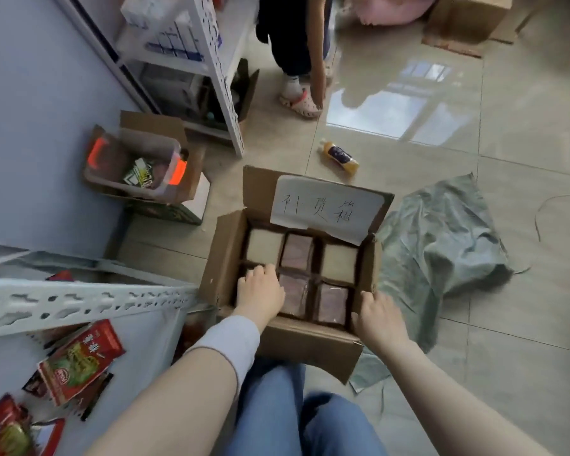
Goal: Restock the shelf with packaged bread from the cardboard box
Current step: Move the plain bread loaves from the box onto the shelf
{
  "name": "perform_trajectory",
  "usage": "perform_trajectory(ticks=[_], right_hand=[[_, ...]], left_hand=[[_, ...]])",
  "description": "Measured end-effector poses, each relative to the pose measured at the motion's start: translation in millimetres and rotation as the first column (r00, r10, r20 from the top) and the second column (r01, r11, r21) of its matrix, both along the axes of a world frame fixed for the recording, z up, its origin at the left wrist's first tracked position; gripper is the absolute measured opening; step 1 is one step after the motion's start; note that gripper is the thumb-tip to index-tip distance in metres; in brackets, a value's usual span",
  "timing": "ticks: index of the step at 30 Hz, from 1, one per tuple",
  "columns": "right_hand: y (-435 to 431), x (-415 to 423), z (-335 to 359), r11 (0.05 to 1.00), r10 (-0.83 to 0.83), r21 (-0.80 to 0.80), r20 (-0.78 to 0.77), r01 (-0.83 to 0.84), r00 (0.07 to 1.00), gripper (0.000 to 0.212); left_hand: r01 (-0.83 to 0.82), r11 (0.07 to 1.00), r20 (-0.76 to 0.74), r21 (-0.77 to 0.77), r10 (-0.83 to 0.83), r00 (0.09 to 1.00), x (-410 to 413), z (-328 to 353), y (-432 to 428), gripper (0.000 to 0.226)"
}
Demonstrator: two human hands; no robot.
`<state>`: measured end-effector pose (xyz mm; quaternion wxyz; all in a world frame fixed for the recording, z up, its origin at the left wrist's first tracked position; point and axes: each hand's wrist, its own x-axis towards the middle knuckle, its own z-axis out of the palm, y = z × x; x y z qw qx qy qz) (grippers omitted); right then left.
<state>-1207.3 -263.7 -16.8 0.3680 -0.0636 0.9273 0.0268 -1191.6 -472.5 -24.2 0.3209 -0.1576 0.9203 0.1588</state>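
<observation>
So at the far left there was the shelf (79, 301), with some red snack packets (79, 360) lying on it, and it sat right up against the left side of the cardboard box (303, 337) on the floor. The left hand (260, 289) was down inside the box, on top of the near-left slot, fingers bent over the far edge of the pack there, so it looked like it was grasping it, though the hand hid most of that pack. The bread packs (333, 302) stood in two rows of three, packed tight. The right hand (380, 315) was at the box's near right corner, fingers hooked over the rim, I'd guess to steady it. Seemed like the very start of the job tbh, box still full. The left hand was the one nearer the shelf, so the pack probably needed a straight lift up, then a swing left.
</observation>
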Motion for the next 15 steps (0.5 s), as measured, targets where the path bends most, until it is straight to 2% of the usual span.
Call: perform_trajectory(ticks=[2, 4, 6, 8, 10, 13, 15], right_hand=[[-5, -16, -41, 0.988, -0.151, -0.028, 0.049, 0.153, 0.987, 0.053], [-11, -36, -91, 0.937, -0.341, -0.052, 0.090, 0.347, 0.936, 0.064], [-18, -55, -145, 0.860, -0.500, -0.062, 0.102, 0.507, 0.860, 0.069], [-24, -67, -193, 0.784, -0.608, -0.071, 0.112, 0.616, 0.786, 0.066], [-32, -70, -223, 0.760, -0.643, -0.066, 0.069, 0.647, 0.762, 0.068], [-38, -70, -236, 0.812, -0.582, -0.006, -0.072, 0.583, 0.810, 0.083], [-39, -71, -231, 0.782, -0.622, -0.042, -0.128, 0.622, 0.773, 0.085]], left_hand=[[-0.163, 0.986, 0.080, 0.048, 0.158, 0.984, -18, -44, -10, 0.053], [-0.322, 0.944, 0.141, 0.068, 0.310, 0.940, -39, -99, -20, 0.060], [-0.455, 0.886, 0.128, 0.082, 0.444, 0.887, -59, -156, -28, 0.068], [-0.570, 0.816, 0.088, 0.089, 0.564, 0.821, -73, -202, -35, 0.073], [-0.635, 0.770, -0.004, 0.070, 0.636, 0.771, -79, -232, -38, 0.073], [-0.650, 0.760, -0.158, 0.023, 0.644, 0.748, -78, -244, -37, 0.078], [-0.660, 0.750, -0.172, 0.048, 0.657, 0.734, -76, -240, -37, 0.084]])
